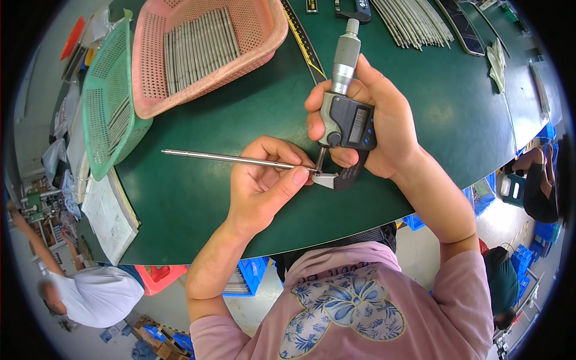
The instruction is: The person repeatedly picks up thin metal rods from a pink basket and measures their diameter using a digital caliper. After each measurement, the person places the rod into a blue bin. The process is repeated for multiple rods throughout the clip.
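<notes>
My left hand [264, 180] pinches a thin metal rod [222, 157] close to its right end, between thumb and fingers. The rod points out to the left over the green table. My right hand [381, 111] is wrapped round a digital micrometer [350, 123] with a grey thimble and a small screen. The micrometer stands nearly upright, thimble toward the far side. Its spindle and anvil are at the rod's right end, which lies between them; whether both jaws touch the rod I cannot tell.
A pink basket [150, 90] of metal rods stands far left, beside a green basket [96, 135] with more rods. Several loose rods [414, 24] lie far right near a phone [462, 27]. A ruler [303, 45] and a booklet [111, 216] lie on the table [180, 222]. People sit nearby.
</notes>
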Demonstrator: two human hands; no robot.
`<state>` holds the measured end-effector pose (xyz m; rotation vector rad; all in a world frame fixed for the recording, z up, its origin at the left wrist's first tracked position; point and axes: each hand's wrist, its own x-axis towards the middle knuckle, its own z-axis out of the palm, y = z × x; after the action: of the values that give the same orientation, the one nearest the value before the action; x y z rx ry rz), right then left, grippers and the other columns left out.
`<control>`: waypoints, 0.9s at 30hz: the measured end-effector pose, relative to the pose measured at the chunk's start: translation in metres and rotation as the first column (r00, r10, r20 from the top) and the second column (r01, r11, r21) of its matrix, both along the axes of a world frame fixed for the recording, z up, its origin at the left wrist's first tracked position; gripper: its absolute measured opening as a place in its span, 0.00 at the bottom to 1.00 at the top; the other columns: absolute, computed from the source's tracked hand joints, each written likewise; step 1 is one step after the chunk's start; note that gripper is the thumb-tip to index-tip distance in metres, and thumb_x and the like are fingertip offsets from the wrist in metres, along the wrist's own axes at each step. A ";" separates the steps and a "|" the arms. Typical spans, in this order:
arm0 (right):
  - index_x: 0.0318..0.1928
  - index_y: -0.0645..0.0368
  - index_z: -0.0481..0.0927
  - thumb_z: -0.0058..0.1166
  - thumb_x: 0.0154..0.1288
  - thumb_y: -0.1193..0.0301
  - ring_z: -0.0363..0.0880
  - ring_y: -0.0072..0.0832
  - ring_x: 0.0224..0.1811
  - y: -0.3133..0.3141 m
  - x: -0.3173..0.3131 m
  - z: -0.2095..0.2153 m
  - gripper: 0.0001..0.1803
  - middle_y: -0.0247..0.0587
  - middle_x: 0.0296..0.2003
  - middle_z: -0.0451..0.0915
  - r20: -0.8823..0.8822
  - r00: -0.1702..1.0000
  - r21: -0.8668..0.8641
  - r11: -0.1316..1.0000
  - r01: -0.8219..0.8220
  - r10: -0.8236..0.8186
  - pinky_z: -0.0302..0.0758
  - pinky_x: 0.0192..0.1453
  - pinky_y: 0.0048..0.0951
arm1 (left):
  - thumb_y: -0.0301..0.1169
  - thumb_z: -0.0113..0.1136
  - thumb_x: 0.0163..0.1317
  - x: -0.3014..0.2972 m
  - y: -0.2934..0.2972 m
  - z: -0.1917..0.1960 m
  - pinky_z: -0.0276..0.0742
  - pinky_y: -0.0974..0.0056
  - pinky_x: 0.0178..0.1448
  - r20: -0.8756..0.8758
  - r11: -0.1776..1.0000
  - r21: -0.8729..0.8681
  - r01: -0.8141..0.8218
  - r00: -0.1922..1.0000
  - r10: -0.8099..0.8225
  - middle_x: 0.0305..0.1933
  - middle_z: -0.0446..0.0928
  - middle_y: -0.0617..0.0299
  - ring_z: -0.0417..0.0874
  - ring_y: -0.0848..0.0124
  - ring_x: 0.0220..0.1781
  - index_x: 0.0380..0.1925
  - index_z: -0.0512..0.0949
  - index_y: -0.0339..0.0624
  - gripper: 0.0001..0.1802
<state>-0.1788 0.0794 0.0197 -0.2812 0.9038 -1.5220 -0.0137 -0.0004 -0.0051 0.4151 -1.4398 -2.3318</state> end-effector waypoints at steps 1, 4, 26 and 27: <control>0.33 0.65 0.72 0.24 0.62 0.43 0.63 0.22 0.09 0.000 -0.001 0.002 0.35 0.45 0.21 0.74 0.003 1.000 0.008 1.000 -0.004 0.004 0.63 0.14 0.19 | 0.21 0.56 0.55 0.000 0.000 0.000 0.73 0.69 0.41 0.001 1.000 -0.001 -0.001 1.000 0.001 0.34 0.74 0.54 0.75 0.74 0.34 0.32 0.67 0.36 0.08; 0.33 0.66 0.72 0.27 0.60 0.41 0.63 0.23 0.09 0.001 -0.001 0.002 0.36 0.44 0.21 0.75 -0.007 1.000 0.037 0.999 -0.008 0.008 0.63 0.15 0.20 | 0.20 0.56 0.55 -0.001 0.000 0.000 0.73 0.68 0.41 -0.001 1.000 -0.011 0.013 1.000 -0.013 0.34 0.74 0.55 0.75 0.74 0.34 0.32 0.67 0.36 0.08; 0.34 0.67 0.73 0.20 0.65 0.48 0.63 0.24 0.08 0.001 -0.002 0.002 0.34 0.45 0.22 0.76 -0.003 0.999 0.035 0.999 -0.035 0.035 0.64 0.16 0.22 | 0.20 0.56 0.54 -0.001 -0.003 0.003 0.73 0.67 0.40 0.026 0.999 0.023 0.022 0.999 -0.023 0.32 0.74 0.56 0.75 0.73 0.34 0.31 0.67 0.36 0.08; 0.34 0.67 0.73 0.21 0.65 0.48 0.63 0.24 0.08 0.001 -0.002 0.002 0.34 0.45 0.22 0.76 0.016 0.999 0.034 0.999 -0.038 0.038 0.64 0.16 0.22 | 0.20 0.56 0.53 -0.001 -0.003 0.002 0.73 0.67 0.40 0.017 0.999 0.021 0.029 0.999 -0.029 0.32 0.74 0.55 0.75 0.73 0.34 0.31 0.67 0.37 0.08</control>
<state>-0.1812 0.0803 0.0216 -0.2604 0.9074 -1.4704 -0.0146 -0.0038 -0.0026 0.4237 -1.4403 -2.3730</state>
